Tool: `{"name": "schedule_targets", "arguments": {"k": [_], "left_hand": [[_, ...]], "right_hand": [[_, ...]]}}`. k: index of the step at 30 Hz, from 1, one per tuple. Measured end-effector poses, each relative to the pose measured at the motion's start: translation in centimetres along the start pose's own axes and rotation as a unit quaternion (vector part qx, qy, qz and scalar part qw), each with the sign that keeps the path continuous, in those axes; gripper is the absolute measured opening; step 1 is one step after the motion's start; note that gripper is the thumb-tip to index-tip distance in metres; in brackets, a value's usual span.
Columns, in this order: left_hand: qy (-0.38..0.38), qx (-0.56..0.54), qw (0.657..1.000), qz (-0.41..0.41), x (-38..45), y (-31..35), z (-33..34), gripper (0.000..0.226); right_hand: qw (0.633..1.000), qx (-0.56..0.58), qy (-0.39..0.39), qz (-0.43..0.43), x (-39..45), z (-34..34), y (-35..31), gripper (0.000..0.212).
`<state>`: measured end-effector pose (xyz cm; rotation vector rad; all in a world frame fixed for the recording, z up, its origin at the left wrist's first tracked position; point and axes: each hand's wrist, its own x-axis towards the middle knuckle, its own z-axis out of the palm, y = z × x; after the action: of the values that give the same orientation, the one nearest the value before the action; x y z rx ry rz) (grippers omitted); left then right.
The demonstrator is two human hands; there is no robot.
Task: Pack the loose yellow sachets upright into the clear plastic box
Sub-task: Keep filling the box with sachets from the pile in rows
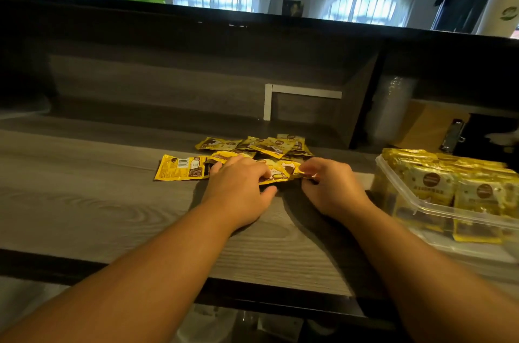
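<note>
Several loose yellow sachets [258, 146] lie flat in a pile on the grey wooden counter [98, 202]. One more sachet [179, 167] lies flat at the left of the pile. My left hand [238, 188] and my right hand [331, 188] both pinch one yellow sachet [280, 171] at the near edge of the pile, each at one end. The clear plastic box [421, 203] stands at the right on the counter, with several yellow sachets [438, 182] standing upright inside it.
A raised dark counter wall [196, 76] runs behind the pile. A stack of clear cups [393, 107], a brown box [427, 123] and a dark object stand at the back right. The counter's front edge [266, 286] lies below my forearms.
</note>
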<state>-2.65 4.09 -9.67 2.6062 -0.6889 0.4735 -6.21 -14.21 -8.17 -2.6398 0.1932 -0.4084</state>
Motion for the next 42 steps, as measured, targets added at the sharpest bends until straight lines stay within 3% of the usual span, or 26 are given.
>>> {"name": "schedule_targets", "arguments": {"k": [4,7,9,12,14,17,21,26,29,32,35,38,42], "left_hand": [[-0.015,-0.062,0.998,-0.003,-0.2,0.2,-0.1,0.015],[-0.047,-0.03,0.998,0.0,-0.2,0.4,-0.4,0.003],[-0.065,-0.025,0.998,-0.003,-0.3,0.3,-0.4,0.021],[-0.091,-0.017,0.996,-0.006,-0.2,0.1,-0.4,0.064],[-0.084,-0.011,0.996,-0.001,-0.3,0.2,-0.5,0.078],[-0.046,-0.024,0.999,0.0,-0.6,0.3,-0.6,0.083],[0.011,-0.067,0.998,0.016,-1.1,0.5,-0.9,0.072],[0.118,-0.15,0.982,0.008,-1.4,0.5,-0.8,0.043],[0.17,-0.201,0.964,-0.034,-1.3,0.6,-1.0,0.031],[0.19,-0.236,0.952,-0.052,-1.3,0.9,-1.2,0.027],[0.201,-0.263,0.942,-0.057,-1.4,1.8,-1.4,0.027],[0.212,-0.286,0.933,-0.051,-1.2,3.0,-1.7,0.028],[0.216,-0.298,0.928,-0.061,-1.0,4.7,-2.1,0.031]], "right_hand": [[0.992,0.123,-0.012,-0.007,-0.8,-0.9,-0.8,0.023],[0.989,0.126,-0.071,-0.023,-1.4,-1.4,-1.7,0.021],[0.987,0.113,-0.102,-0.041,-1.7,-1.2,-2.0,0.023],[0.974,0.22,-0.03,-0.036,-1.5,-0.9,-1.9,0.021],[0.94,0.342,0.005,-0.007,-1.6,-1.1,-2.1,0.021],[0.881,0.471,-0.003,0.046,-2.0,-1.7,-2.2,0.02],[0.89,0.454,-0.037,0.036,-2.3,-2.1,-2.2,0.019],[0.897,0.43,-0.1,-0.006,-2.7,-2.3,-2.4,0.012],[0.874,0.468,-0.132,-0.001,-3.0,-2.4,-2.8,0.029],[0.901,0.419,-0.106,0.02,-2.4,-2.2,-2.4,0.012],[0.925,0.367,-0.097,0.023,-1.9,-1.8,-1.8,0.03],[0.929,0.36,-0.082,0.024,-2.0,-1.8,-1.8,0.027],[0.927,0.374,0.036,0.021,-2.3,-1.9,-1.8,0.017]]}}
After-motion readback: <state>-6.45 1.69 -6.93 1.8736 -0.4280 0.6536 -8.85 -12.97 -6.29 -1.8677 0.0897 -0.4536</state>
